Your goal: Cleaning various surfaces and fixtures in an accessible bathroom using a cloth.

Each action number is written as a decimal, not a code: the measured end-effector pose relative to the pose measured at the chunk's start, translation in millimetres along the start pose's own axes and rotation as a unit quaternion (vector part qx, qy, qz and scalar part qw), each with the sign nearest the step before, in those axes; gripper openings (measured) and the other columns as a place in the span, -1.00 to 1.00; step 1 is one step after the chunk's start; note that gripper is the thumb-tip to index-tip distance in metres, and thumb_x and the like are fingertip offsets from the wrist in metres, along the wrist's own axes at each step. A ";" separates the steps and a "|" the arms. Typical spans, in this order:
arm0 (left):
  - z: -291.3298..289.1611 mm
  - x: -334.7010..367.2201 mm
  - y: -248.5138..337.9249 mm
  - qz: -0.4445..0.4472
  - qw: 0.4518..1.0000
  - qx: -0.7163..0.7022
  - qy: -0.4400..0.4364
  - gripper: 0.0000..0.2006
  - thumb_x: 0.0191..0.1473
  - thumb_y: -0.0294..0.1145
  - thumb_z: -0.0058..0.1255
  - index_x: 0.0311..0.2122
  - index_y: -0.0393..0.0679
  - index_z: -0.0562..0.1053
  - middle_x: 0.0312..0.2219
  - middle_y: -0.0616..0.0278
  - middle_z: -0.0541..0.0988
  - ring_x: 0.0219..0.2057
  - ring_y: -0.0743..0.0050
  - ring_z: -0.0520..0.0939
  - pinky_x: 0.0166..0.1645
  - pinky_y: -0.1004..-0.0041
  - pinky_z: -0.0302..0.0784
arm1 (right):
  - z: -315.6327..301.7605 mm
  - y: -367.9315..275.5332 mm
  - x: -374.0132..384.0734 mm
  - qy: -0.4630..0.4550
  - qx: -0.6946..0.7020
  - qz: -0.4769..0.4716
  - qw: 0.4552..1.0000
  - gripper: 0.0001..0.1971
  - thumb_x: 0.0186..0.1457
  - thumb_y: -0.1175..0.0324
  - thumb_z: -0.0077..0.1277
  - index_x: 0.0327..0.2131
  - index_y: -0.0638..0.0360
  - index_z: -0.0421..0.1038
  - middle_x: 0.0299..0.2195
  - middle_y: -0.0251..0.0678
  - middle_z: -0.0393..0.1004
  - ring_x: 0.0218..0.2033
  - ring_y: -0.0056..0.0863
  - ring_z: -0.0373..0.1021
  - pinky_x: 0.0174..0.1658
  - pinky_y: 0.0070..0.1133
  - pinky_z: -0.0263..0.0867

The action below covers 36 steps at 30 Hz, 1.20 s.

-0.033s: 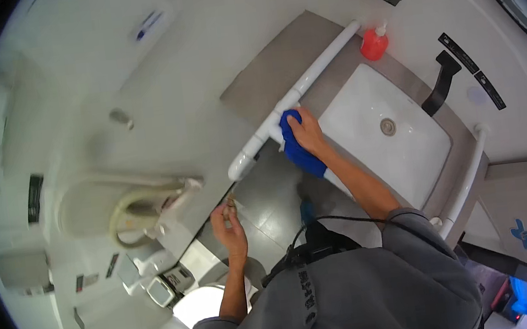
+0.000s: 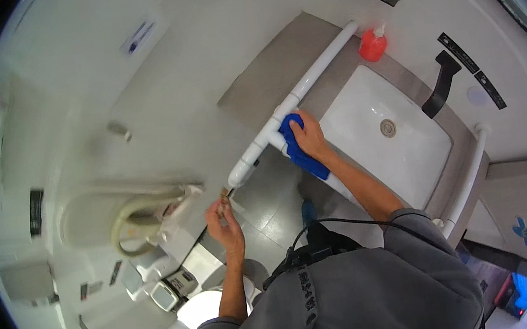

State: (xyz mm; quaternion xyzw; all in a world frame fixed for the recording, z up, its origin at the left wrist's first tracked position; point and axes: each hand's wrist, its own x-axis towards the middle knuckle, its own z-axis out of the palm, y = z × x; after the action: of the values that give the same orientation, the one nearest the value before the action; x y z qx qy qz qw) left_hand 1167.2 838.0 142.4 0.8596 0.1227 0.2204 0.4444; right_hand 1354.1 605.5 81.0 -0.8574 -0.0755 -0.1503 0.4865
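My right hand (image 2: pixel 311 138) is closed on a blue cloth (image 2: pixel 305 158). The cloth lies against the white grab rail (image 2: pixel 312 82), near its T-shaped joint beside the sink. Lower and to the left, my left hand (image 2: pixel 225 228) is closed in a pinch. Between its fingertips is a small brownish object (image 2: pixel 223 195), too small to name, just by the rail's rounded lower end. The palm side of the right hand is hidden against the cloth.
To the right is a white sink (image 2: pixel 365 146) with a black tap (image 2: pixel 442 87). A red soap bottle (image 2: pixel 372 45) stands at the counter's far corner. A second white rail (image 2: pixel 468 173) runs along the right. At lower left are a toilet (image 2: pixel 203 309) and a wall recess with a pale hose (image 2: pixel 121 229).
My left hand has shifted slightly left, and the brownish object now shows closer to the rail's end. My right hand and the cloth have moved down a little at the rail joint.
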 end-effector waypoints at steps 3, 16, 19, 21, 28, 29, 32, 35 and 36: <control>31.7 68.4 10.5 0.148 0.986 0.049 0.059 -0.81 -0.05 -0.63 -0.07 -0.25 -0.28 0.38 -0.36 0.09 0.46 -0.34 0.31 0.47 -0.24 0.46 0.38 | 3.2 1.3 -5.6 -0.010 -0.051 -0.021 0.998 -0.69 -0.12 0.39 -0.07 -0.23 0.30 0.26 -0.27 -0.02 0.31 -0.21 -0.06 0.24 -0.12 -0.32 0.17; 94.2 113.9 -5.8 0.124 0.987 0.068 -0.079 -0.82 -0.08 -0.64 -0.08 -0.29 -0.27 0.38 -0.35 0.06 0.45 -0.32 0.15 0.47 -0.22 0.39 0.38 | -48.4 106.8 150.4 0.154 -0.389 0.026 0.908 -0.64 -0.16 0.33 -0.01 -0.27 0.37 0.25 -0.33 -0.01 0.28 -0.26 -0.08 0.22 -0.21 -0.28 0.15; 89.0 111.4 -15.9 0.095 0.989 0.042 -0.108 -0.82 -0.09 -0.63 -0.09 -0.29 -0.27 0.38 -0.35 0.05 0.45 -0.32 0.14 0.47 -0.22 0.37 0.38 | -55.6 121.6 171.8 0.164 -0.379 0.096 0.906 -0.63 -0.15 0.31 -0.01 -0.26 0.36 0.26 -0.32 -0.02 0.29 -0.23 -0.08 0.22 -0.21 -0.27 0.16; 85.5 112.9 -20.4 0.096 0.988 0.039 -0.111 -0.80 -0.11 -0.63 -0.09 -0.29 -0.26 0.38 -0.35 0.04 0.46 -0.31 0.14 0.47 -0.22 0.36 0.39 | -51.3 116.8 169.2 0.177 -0.384 0.101 0.900 -0.62 -0.15 0.30 -0.01 -0.25 0.35 0.26 -0.31 -0.02 0.29 -0.21 -0.08 0.22 -0.20 -0.27 0.16; 84.6 116.3 -16.6 0.087 0.984 -0.032 -0.152 -0.80 -0.12 -0.65 -0.08 -0.29 -0.24 0.39 -0.37 0.05 0.45 -0.33 0.12 0.48 -0.24 0.38 0.40 | 0.6 22.6 41.8 0.028 -0.262 0.060 0.963 -0.47 -0.16 0.37 0.01 -0.05 0.29 0.15 -0.10 -0.05 0.21 -0.06 -0.05 0.14 0.00 -0.28 0.08; 82.0 115.0 -17.8 0.087 0.984 -0.034 -0.150 -0.80 -0.12 -0.65 -0.08 -0.29 -0.24 0.39 -0.37 0.05 0.45 -0.33 0.12 0.48 -0.24 0.38 0.40 | -6.3 16.3 32.1 -0.002 -0.237 0.046 0.970 -0.48 -0.16 0.39 0.00 -0.05 0.26 0.16 -0.11 -0.07 0.21 -0.06 -0.07 0.14 0.01 -0.30 0.08; 89.6 116.5 -36.7 0.114 0.984 -0.037 -0.134 -0.85 -0.08 -0.64 -0.09 -0.32 -0.28 0.39 -0.39 0.08 0.46 -0.37 0.26 0.49 -0.27 0.45 0.38 | -31.0 -1.9 -0.3 -0.102 -0.184 0.014 0.977 -0.53 -0.15 0.47 -0.01 -0.06 0.16 0.21 -0.10 -0.09 0.22 -0.05 -0.12 0.15 -0.02 -0.36 0.15; 87.0 118.8 -32.1 0.058 0.984 -0.043 -0.165 -0.87 -0.07 -0.62 -0.09 -0.33 -0.27 0.39 -0.40 0.08 0.46 -0.38 0.27 0.49 -0.28 0.45 0.39 | -60.5 -6.6 -13.5 -0.161 -0.134 -0.025 0.978 -0.57 -0.16 0.52 -0.02 -0.11 0.18 0.27 -0.17 -0.10 0.28 -0.13 -0.14 0.23 -0.08 -0.38 0.22; 84.8 122.4 -28.6 0.062 0.985 -0.040 -0.155 -0.87 -0.07 -0.62 -0.09 -0.33 -0.27 0.39 -0.40 0.08 0.46 -0.38 0.27 0.49 -0.28 0.45 0.39 | -68.7 -0.4 -7.2 -0.140 -0.091 0.022 0.986 -0.60 -0.15 0.53 -0.03 -0.13 0.20 0.29 -0.21 -0.11 0.31 -0.17 -0.16 0.27 -0.11 -0.40 0.24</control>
State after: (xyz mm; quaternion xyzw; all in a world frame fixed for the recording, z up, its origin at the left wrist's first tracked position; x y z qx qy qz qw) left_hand 1315.0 844.1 108.9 0.8708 -0.0108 0.1161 0.4776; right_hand 1334.5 547.0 112.1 -0.9122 -0.1096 -0.0247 0.3940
